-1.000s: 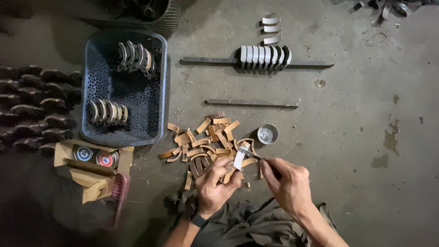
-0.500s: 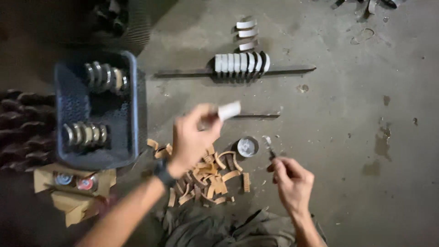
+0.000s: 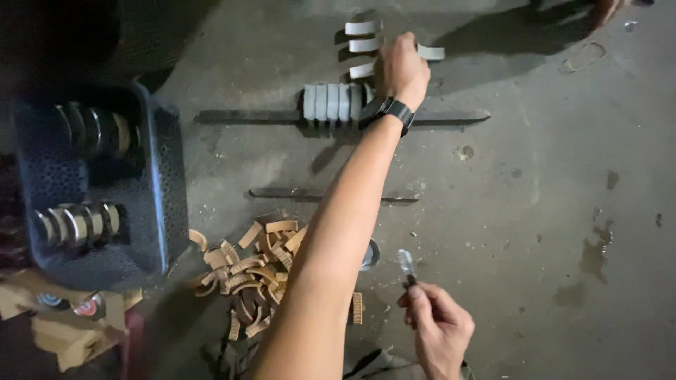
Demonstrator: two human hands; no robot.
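My left hand (image 3: 402,69), with a black watch on the wrist, reaches far forward and is shut on a grey curved metal piece (image 3: 430,52). It hovers by a row of grey curved pieces (image 3: 331,102) standing along a long flat metal bar (image 3: 246,116). Loose grey curved pieces (image 3: 362,28) lie just beyond the row. My right hand (image 3: 438,331) stays near me and grips a small brush (image 3: 406,264) with its tip pointing up. A pile of tan curved strips (image 3: 253,271) lies on the floor under my left forearm.
A dark plastic basket (image 3: 165,204) at the left holds two stacks of metal curved pieces (image 3: 77,224). A second thin bar (image 3: 282,193) lies mid-floor. A small round tin (image 3: 371,253) sits by the pile. Cardboard with small cans (image 3: 84,307) is at lower left.
My left hand has lifted a grey curved piece from near the tan pile and carried it forward to the row on the bar. My right hand stays near me, holding the brush.
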